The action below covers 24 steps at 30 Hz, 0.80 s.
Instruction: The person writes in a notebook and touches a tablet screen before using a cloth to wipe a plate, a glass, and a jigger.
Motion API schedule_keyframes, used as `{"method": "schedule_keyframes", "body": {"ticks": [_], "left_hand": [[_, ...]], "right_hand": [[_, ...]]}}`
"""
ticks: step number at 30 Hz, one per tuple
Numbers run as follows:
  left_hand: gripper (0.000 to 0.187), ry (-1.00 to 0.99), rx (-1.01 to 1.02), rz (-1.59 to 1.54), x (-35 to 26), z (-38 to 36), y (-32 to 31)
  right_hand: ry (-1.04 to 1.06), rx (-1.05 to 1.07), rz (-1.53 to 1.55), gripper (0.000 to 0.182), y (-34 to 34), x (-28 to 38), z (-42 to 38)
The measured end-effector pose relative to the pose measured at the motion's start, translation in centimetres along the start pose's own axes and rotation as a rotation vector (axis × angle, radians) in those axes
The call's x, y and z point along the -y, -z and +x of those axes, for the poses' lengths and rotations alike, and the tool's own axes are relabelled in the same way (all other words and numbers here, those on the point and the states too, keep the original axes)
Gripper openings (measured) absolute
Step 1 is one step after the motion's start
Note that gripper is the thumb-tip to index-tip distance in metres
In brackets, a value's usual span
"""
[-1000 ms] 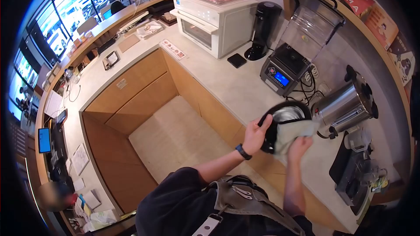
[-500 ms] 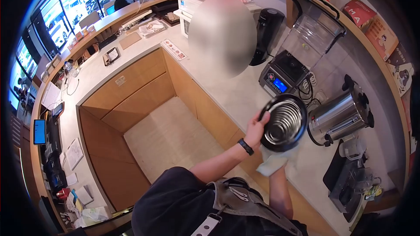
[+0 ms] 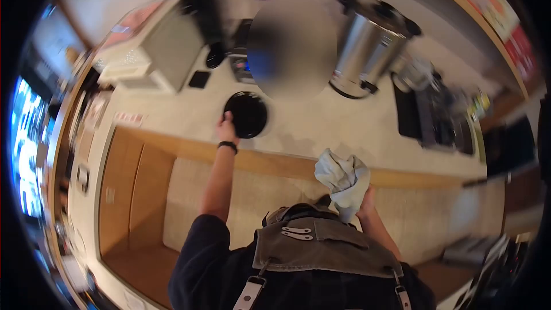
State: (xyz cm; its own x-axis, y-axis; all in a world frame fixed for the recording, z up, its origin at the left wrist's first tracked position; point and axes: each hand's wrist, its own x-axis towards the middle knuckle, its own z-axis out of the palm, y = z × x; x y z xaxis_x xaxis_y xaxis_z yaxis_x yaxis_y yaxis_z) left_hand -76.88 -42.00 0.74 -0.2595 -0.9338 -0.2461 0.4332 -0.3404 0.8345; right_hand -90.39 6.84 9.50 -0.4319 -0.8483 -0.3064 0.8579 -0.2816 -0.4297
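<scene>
My left hand [image 3: 227,128] grips the left edge of a black round dish [image 3: 247,116], with the thumb on its rim. It is over the pale counter [image 3: 298,132], near its front edge. A pale, crumpled cloth [image 3: 342,177] bunches up in my right hand [image 3: 366,202], in front of the counter and close to my apron. Most of the right fingers are hidden behind the cloth.
A tall steel urn [image 3: 367,46] stands at the back of the counter. To the left are a white box-shaped appliance [image 3: 166,46] and a black machine [image 3: 204,17]. Glass jugs [image 3: 416,73] stand by a dark tray [image 3: 404,112] at the right. A grey blur covers the centre back.
The view has swung to the right. My left hand has carried the dish away from the cloth and over the counter; the cloth, in my right hand, is now apart from it.
</scene>
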Motion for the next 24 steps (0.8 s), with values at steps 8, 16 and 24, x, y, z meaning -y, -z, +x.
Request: {"method": "schedule_keyframes", "body": {"ticks": [8, 16, 24], "left_hand": [[0.045, 0.018, 0.083, 0.141, 0.5, 5.1, 2.5], [0.041, -0.535, -0.135, 1.149, 0.0, 8.1, 4.1], [0.049, -0.71, -0.336, 1.663, 0.3, 8.3, 3.7]], "right_hand": [[0.306, -0.172, 0.251, 0.058, 0.0, 0.8, -5.7], [0.499, 0.139, 0.484, 0.063, -0.6, 3.2, -9.0], [0.593, 0.102, 0.404, 0.063, 2.0, 8.6, -12.0]]}}
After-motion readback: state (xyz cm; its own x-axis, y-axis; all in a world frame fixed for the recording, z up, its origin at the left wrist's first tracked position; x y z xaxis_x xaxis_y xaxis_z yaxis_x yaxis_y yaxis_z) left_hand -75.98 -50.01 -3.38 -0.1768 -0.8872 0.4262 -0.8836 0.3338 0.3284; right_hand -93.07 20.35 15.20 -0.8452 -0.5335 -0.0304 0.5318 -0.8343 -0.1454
